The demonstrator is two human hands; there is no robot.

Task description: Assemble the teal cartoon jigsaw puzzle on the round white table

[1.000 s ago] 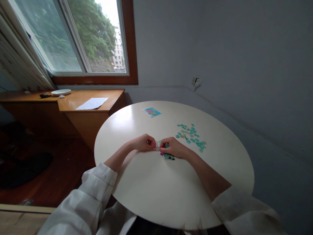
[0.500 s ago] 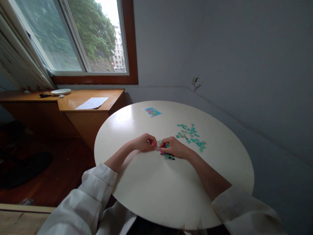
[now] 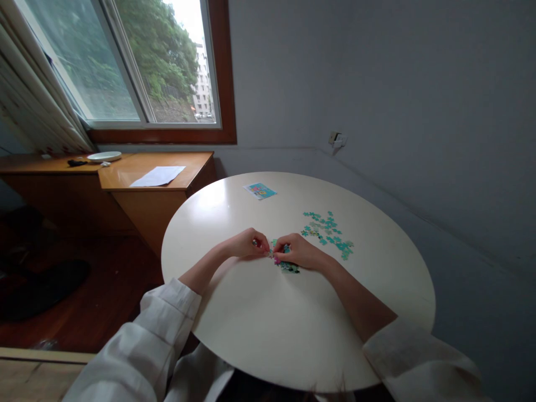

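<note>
The left hand [image 3: 248, 244] is hanging its bent fingertips just beside the left edge of a small puzzle section [image 3: 290, 268], which is lying on the round white desk [image 3: 268, 324]. The right hand [image 3: 296, 250] is covering part of that section. Each grip is forming a narrow pinch — whether either is holding a piece, I cannot tell. Loose green pieces [image 3: 329, 226] are lying beyond the right hand; a picture card [image 3: 260, 191] is lying farther back.
</note>
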